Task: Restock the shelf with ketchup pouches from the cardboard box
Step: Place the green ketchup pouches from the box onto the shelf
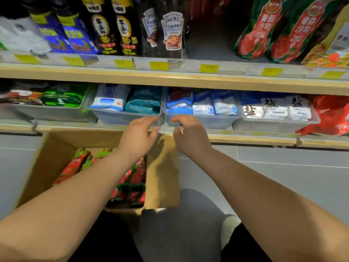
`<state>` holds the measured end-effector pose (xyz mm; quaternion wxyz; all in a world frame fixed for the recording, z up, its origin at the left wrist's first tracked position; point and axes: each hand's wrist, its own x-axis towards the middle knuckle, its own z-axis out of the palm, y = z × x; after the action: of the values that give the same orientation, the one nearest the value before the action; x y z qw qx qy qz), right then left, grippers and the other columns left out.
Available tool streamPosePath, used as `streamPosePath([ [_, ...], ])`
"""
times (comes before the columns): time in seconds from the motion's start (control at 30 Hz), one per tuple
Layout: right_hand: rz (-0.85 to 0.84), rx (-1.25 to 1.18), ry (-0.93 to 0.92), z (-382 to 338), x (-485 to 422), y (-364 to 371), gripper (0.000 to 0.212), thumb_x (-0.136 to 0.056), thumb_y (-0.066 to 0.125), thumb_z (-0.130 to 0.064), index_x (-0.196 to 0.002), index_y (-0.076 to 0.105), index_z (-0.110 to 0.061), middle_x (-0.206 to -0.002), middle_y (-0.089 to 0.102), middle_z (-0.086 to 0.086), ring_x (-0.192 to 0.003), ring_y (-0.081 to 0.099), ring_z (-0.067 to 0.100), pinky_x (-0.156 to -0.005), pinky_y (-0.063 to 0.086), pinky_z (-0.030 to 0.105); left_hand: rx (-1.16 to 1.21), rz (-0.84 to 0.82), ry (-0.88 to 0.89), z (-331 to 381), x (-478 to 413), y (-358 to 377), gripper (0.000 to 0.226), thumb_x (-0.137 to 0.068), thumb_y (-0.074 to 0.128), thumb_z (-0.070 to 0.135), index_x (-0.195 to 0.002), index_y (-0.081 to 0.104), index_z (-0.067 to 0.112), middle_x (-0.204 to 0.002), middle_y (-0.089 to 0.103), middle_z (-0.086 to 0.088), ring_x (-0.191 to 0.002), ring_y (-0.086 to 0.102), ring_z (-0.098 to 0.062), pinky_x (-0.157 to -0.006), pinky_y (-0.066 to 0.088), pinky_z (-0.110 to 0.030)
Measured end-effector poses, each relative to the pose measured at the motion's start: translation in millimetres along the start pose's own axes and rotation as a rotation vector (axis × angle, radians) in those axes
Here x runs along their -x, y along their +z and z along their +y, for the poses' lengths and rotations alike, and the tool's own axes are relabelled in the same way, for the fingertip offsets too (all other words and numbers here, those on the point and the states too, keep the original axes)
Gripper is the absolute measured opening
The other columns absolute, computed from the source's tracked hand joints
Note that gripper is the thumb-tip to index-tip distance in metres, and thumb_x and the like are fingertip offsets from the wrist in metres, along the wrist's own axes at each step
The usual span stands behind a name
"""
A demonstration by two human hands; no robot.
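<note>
Both bare forearms reach forward from the bottom edge, over dark-trousered knees and the grey tiled floor (283,176). Their left hand (138,137) and right hand (189,137) hang side by side, slightly apart, at the front of the lower shelf (245,138). Each has loosely curled fingers, a narrow gap between thumb and forefinger, and nothing in it. The fingertips sit right at the fronts of two clear bins (122,118), but I cannot tell whether they touch.

Under the left forearm, an open cardboard box (56,148) stands on the floor against the lower shelf, with red-and-green ketchup pouches (132,182) lying inside. Its right flap (162,167) stands up. More ketchup pouches (264,31) stand on the upper shelf (170,78) at the right. A bare gap separates them from the dark Heinz pouches (172,31).
</note>
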<state>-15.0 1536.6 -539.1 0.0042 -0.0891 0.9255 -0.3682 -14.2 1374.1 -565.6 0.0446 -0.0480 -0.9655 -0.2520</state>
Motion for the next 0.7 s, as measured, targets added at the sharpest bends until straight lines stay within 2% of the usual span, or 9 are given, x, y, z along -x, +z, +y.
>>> streamPosePath([
  [0.13, -0.209, 0.016, 0.057, -27, 18, 74, 0.033, -0.086, 0.05, -0.012, -0.117, 0.061, -0.017, -0.125, 0.06, 0.006, -0.115, 0.054, 0.023, -0.097, 0.042, 0.029, -0.02, -0.133, -0.182, -80, 49, -4, 0.039, -0.087, 0.06, 0.023, -0.125, 0.06, 0.015, -0.123, 0.063, -0.012, -0.114, 0.058, -0.028, -0.097, 0.042, -0.031],
  [0.17, -0.255, 0.025, 0.085, -33, 22, 95, 0.034, -0.086, 0.051, -0.015, -0.119, 0.06, -0.019, -0.125, 0.06, 0.005, -0.114, 0.055, 0.023, -0.091, 0.042, 0.025, -0.017, -0.183, -0.248, -99, 60, -2, 0.039, -0.087, 0.06, 0.023, -0.125, 0.06, 0.015, -0.124, 0.063, -0.013, -0.114, 0.058, -0.028, -0.095, 0.043, -0.03],
  [0.23, -0.339, 0.065, 0.156, -37, 27, 131, 0.035, -0.087, 0.052, -0.019, -0.121, 0.058, -0.02, -0.121, 0.062, 0.004, -0.107, 0.057, 0.023, -0.065, 0.035, 0.015, 0.011, -0.262, -0.38, -128, 76, 7, 0.038, -0.087, 0.06, 0.025, -0.124, 0.061, 0.016, -0.123, 0.064, -0.012, -0.112, 0.06, -0.028, -0.089, 0.044, -0.028],
  [0.27, -0.377, 0.058, 0.21, -37, 29, 147, 0.034, -0.088, 0.052, -0.018, -0.121, 0.058, -0.018, -0.118, 0.063, 0.005, -0.102, 0.059, 0.024, -0.055, 0.032, 0.017, 0.045, -0.296, -0.444, -139, 82, 12, 0.036, -0.088, 0.06, 0.024, -0.122, 0.062, 0.015, -0.122, 0.065, -0.011, -0.11, 0.06, -0.027, -0.087, 0.044, -0.028],
  [0.3, -0.417, 0.032, 0.276, -37, 29, 161, 0.033, -0.088, 0.05, -0.016, -0.12, 0.058, -0.015, -0.117, 0.064, 0.008, -0.098, 0.06, 0.025, -0.053, 0.03, 0.02, 0.094, -0.332, -0.505, -147, 87, 19, 0.034, -0.088, 0.06, 0.023, -0.121, 0.062, 0.015, -0.12, 0.066, -0.011, -0.109, 0.061, -0.027, -0.087, 0.044, -0.028],
  [0.4, -0.514, -0.022, 0.472, -32, 25, 205, 0.039, -0.088, 0.045, -0.008, -0.126, 0.052, -0.008, -0.118, 0.061, 0.013, -0.095, 0.059, 0.028, -0.061, 0.039, 0.024, 0.291, -0.462, -0.661, -167, 100, 43, 0.035, -0.091, 0.056, 0.021, -0.124, 0.059, 0.011, -0.121, 0.064, -0.011, -0.106, 0.062, -0.028, -0.09, 0.048, -0.03],
  [0.47, -0.548, -0.052, 0.585, -26, 21, 230, 0.035, -0.087, 0.046, -0.006, -0.121, 0.054, -0.003, -0.116, 0.062, 0.015, -0.098, 0.06, 0.03, -0.068, 0.046, 0.028, 0.498, -0.507, -0.792, -173, 106, 58, 0.035, -0.093, 0.052, 0.017, -0.128, 0.055, 0.01, -0.118, 0.061, -0.011, -0.094, 0.064, -0.027, -0.089, 0.052, -0.037],
  [0.53, -0.535, -0.072, 0.688, -18, 16, 250, 0.03, -0.087, 0.049, -0.005, -0.116, 0.056, 0.0, -0.112, 0.063, 0.017, -0.096, 0.06, 0.029, -0.072, 0.047, 0.032, 0.708, -0.502, -0.938, -175, 110, 69, 0.035, -0.095, 0.049, 0.015, -0.13, 0.051, 0.013, -0.117, 0.056, -0.008, -0.082, 0.062, -0.022, -0.084, 0.051, -0.038],
  [0.7, -0.482, -0.244, 0.97, 1, 14, 277, 0.026, -0.095, 0.043, -0.013, -0.116, 0.055, -0.006, -0.112, 0.059, 0.013, -0.093, 0.051, 0.024, -0.08, 0.041, 0.031, 0.957, -0.47, -1.106, -184, 108, 90, 0.035, -0.098, 0.042, 0.02, -0.134, 0.044, 0.016, -0.136, 0.049, -0.011, -0.096, 0.058, -0.029, -0.081, 0.051, -0.038],
])
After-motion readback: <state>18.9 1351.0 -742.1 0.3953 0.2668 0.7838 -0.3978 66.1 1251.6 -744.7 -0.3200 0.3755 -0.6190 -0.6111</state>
